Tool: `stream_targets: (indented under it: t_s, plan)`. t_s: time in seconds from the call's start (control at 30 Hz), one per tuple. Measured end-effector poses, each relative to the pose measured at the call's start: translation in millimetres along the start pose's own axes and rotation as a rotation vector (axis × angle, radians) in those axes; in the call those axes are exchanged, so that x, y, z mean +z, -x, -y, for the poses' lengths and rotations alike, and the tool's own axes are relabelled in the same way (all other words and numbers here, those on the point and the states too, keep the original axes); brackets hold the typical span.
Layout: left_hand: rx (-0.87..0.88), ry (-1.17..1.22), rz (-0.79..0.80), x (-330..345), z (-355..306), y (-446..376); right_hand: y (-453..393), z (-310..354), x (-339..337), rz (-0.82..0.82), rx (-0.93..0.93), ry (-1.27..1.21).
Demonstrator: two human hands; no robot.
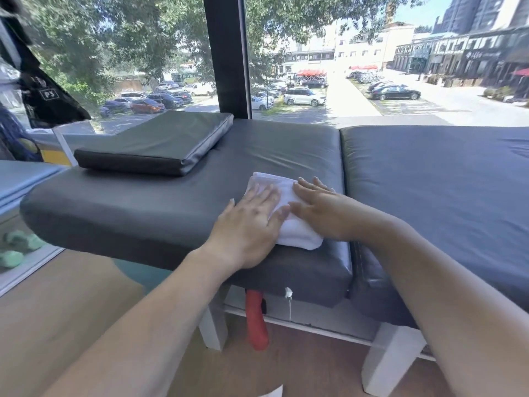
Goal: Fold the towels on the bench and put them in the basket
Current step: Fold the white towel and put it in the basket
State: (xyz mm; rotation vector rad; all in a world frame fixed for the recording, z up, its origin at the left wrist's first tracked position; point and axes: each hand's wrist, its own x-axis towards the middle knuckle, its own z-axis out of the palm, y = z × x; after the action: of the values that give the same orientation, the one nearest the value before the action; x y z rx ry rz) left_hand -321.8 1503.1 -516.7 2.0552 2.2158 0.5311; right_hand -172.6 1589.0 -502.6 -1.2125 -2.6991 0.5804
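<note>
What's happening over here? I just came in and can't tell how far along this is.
A person is pressing both hands flat on a folded white towel lying near the front edge of the dark padded bench. The left hand covers its left side and the right hand its right side, palms down, fingers spread, not gripping. A loose dark cushion sits further back on the bench. No basket or other towels are in view.

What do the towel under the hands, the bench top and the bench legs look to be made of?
Towel: white terry-type cotton, judging by its soft, matte, thick folded edge.
Bench top: dark grey padded vinyl or faux leather, with a dull sheen, creases and rounded cushioned edges.
Bench legs: square posts painted white, possibly wood; the paint hides the grain, so this is uncertain.
</note>
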Motion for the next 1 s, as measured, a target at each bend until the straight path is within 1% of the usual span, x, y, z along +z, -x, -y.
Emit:
stream_targets:
  t_s: [0.03,0.1,0.17,0.27,0.3,0.37,0.43,0.5,0.57,0.6,0.67,0.7,0.73,0.8,0.87,0.93,1.0]
  plan:
    - [-0.025,-0.027,0.071,3.3,5.4,-0.9,2.3,-5.6,-6.1,0.0,-0.036,-0.054]
    - [-0.008,-0.039,0.079,3.5,13.0,-2.3,7.7,-20.9,-19.6,-0.075,-0.081,-0.118]
    - [0.017,-0.036,0.051,4.0,16.5,-1.6,15.1,-34.2,-28.5,-0.107,-0.129,-0.08]
    - [0.04,-0.016,0.024,5.5,19.2,0.3,21.8,-40.1,-20.8,-0.045,-0.245,0.053]
    - [0.05,0.001,0.019,5.2,19.8,0.6,21.8,-39.6,-15.5,-0.083,-0.268,0.093]
    - [0.084,0.039,0.0,3.1,19.6,2.8,22.4,-37.3,-6.9,-0.211,-0.29,0.125]
    - [0.15,0.01,-0.092,2.7,16.2,8.4,26.6,-36.3,-4.2,-0.293,-0.309,0.133]
    - [0.269,-0.075,-0.248,5.9,8.5,18.9,36.1,-33.7,-7.6,-0.37,-0.337,0.195]
    - [0.395,-0.107,-0.415,12.2,1.3,29.6,50.1,-24.1,-14.2,-0.453,-0.342,0.28]
    - [0.434,-0.089,-0.5,15.5,-0.8,33.2,58.1,-16.3,-17.2,-0.475,-0.341,0.323]
    - [0.453,0.01,-0.658,18.7,4.1,38.8,74.4,0.4,-18.7,-0.499,-0.389,0.396]
    - [0.457,0.055,-0.691,19.1,10.9,41.9,81.5,5.7,-16.2,-0.501,-0.435,0.405]
    - [0.476,0.082,-0.681,19.5,21.0,45.1,87.4,8.2,-11.8,-0.496,-0.488,0.397]
    - [0.53,0.131,-0.57,20.6,43.7,53.6,95.4,5.7,-0.7,-0.436,-0.583,0.364]
    - [0.546,0.217,-0.47,20.1,59.2,61.2,96.9,-4.9,9.0,-0.36,-0.649,0.322]
    - [0.529,0.304,-0.412,18.4,63.9,65.2,96.3,-15.1,15.0,-0.307,-0.655,0.292]
    - [0.502,0.329,-0.397,16.0,63.8,64.4,92.4,-23.9,18.5,-0.272,-0.628,0.278]
